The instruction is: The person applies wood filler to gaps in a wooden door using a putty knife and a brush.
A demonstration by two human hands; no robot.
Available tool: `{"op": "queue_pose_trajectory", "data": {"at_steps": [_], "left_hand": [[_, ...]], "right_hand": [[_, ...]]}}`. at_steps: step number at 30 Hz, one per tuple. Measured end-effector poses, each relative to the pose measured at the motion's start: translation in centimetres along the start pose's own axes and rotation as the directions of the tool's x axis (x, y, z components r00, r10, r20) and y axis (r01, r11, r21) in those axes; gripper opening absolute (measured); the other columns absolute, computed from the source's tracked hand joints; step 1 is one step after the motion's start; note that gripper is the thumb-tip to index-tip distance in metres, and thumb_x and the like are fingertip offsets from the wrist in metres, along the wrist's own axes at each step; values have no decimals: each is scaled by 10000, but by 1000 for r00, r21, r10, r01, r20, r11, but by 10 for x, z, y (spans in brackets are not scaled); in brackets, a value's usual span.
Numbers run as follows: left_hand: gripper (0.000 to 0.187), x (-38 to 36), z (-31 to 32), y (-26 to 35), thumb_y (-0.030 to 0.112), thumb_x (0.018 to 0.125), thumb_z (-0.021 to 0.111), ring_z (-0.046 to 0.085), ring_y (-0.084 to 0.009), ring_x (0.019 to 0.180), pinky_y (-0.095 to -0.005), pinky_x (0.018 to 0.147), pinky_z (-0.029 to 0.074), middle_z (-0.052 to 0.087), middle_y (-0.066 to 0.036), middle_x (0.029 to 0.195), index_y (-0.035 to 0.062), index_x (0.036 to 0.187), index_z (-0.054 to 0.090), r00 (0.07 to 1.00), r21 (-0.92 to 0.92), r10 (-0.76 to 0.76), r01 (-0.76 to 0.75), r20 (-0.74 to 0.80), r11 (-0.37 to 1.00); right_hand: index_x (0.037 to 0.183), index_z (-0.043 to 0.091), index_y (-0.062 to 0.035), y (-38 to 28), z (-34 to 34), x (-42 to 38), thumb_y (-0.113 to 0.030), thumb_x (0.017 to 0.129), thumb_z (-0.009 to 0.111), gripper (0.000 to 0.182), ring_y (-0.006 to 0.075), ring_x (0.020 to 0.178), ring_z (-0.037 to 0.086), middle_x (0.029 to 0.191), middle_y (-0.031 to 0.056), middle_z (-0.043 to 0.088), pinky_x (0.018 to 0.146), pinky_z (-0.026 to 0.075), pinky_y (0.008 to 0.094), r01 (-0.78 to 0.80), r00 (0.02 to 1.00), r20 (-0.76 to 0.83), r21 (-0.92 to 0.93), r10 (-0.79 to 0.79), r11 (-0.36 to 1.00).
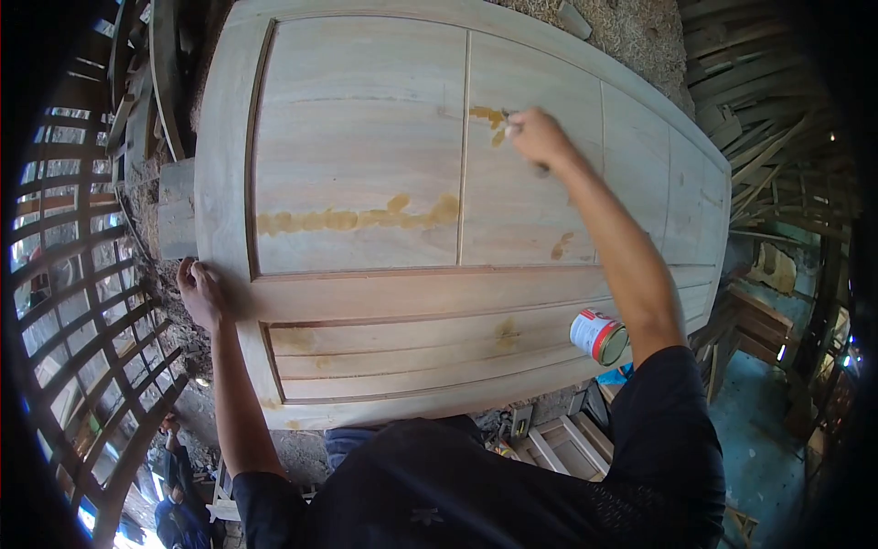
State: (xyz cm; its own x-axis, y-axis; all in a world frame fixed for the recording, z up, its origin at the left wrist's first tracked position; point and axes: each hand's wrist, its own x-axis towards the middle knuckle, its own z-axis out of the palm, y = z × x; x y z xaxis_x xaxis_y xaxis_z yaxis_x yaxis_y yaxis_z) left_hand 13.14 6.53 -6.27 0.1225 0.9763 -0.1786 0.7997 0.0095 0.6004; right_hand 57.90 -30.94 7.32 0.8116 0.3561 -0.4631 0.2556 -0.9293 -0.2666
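A large pale wooden door panel (366,165) lies in front of me, with yellow-brown filler patches (338,220) along one board and smaller ones elsewhere. My right hand (540,142) is closed around a small tool (508,116), mostly hidden by the fingers, beside a filler patch (485,113) near the upper middle. My left hand (201,291) rests at the panel's left edge, its fingers bent over the edge and partly spread, holding nothing loose. An opened can (596,337) with a red and white label stands on the panel near my right upper arm.
Slatted wooden lattice (73,265) runs along the left side. Stacked wood strips (750,119) lie at the upper right. Wood shavings (640,41) cover the ground beyond the panel. Another person (178,512) is at the lower left. Wooden frames (562,446) lie below the panel.
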Motion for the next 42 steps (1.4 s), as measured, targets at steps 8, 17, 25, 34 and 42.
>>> {"op": "queue_pose_trajectory", "data": {"at_steps": [8, 17, 25, 34, 42], "left_hand": [[501, 6, 3, -9, 429, 944, 551, 644, -325, 1112, -410, 963, 461, 685, -159, 1208, 123, 1335, 607, 999, -26, -27, 28, 29, 999], [510, 3, 1, -1, 448, 954, 544, 647, -328, 1092, -417, 948, 464, 682, -165, 1197, 126, 1345, 601, 999, -32, -23, 24, 25, 999], [509, 10, 6, -14, 452, 954, 544, 649, -321, 1093, -422, 951, 464, 680, -163, 1206, 133, 1347, 604, 999, -2, -43, 43, 29, 999], [488, 2, 3, -4, 410, 945, 576, 648, -324, 1088, -405, 944, 467, 677, -168, 1202, 112, 1329, 616, 1000, 0, 15, -15, -15, 1000], [491, 14, 8, -18, 405, 937, 583, 644, -323, 1101, -404, 956, 464, 673, -173, 1218, 100, 1319, 623, 999, -37, 37, -37, -1, 999]], "right_hand": [[1199, 704, -41, 35, 19, -6, -137, 903, 594, 330, 203, 479, 614, 622, 144, 646, 519, 504, 393, 42, 999, -15, -39, -43, 998], [1132, 723, -41, 31, 4, 3, -153, 898, 584, 295, 217, 477, 624, 578, 135, 630, 506, 507, 378, 176, 974, 190, -298, -123, 938], [1226, 699, -53, 19, -11, -18, -157, 930, 624, 323, 218, 447, 573, 623, 143, 639, 481, 492, 381, 94, 962, 265, -94, -66, 991], [1297, 674, -237, 55, 35, -109, -111, 952, 583, 379, 325, 930, 671, 989, 133, 704, 777, 535, 452, 372, 928, 127, -264, -350, 890], [1201, 715, -126, 28, 7, -97, -132, 890, 651, 318, 393, 898, 689, 974, 225, 709, 795, 540, 467, 226, 928, 366, -400, -72, 888]]}}
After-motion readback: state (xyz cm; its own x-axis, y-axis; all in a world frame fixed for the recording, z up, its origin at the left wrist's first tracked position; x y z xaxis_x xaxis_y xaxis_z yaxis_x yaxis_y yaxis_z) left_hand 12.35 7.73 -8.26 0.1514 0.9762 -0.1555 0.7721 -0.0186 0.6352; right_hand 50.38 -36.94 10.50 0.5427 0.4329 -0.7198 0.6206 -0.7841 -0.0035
